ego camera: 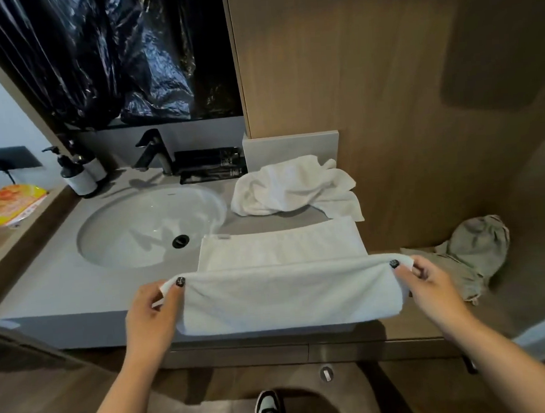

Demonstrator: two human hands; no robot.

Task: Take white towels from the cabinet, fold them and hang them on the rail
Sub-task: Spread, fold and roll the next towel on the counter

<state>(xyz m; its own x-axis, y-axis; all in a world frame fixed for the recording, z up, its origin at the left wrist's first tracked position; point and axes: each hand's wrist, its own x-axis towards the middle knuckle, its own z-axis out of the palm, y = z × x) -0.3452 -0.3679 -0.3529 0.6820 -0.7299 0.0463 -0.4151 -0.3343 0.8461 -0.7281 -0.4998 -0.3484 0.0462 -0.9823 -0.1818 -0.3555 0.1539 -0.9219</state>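
Note:
A white towel (286, 289) lies across the grey counter (54, 286), its near part lifted and doubled over toward me. My left hand (152, 308) pinches the folded edge at its left end, thumb on top. At the right end my right hand (428, 284) pinches the same edge. The towel's far part (280, 246) rests flat on the counter beside the basin. A second white towel (292, 187) lies crumpled farther back, against the wooden wall. No rail or cabinet interior can be seen.
A round sink (150, 224) with a black tap (154, 151) fills the counter's left. Soap bottles (78, 174) stand at the back left, and a black tray (210, 165) sits behind the basin. A grey cloth (474, 250) lies on the wooden ledge at right. Drawers run below the counter.

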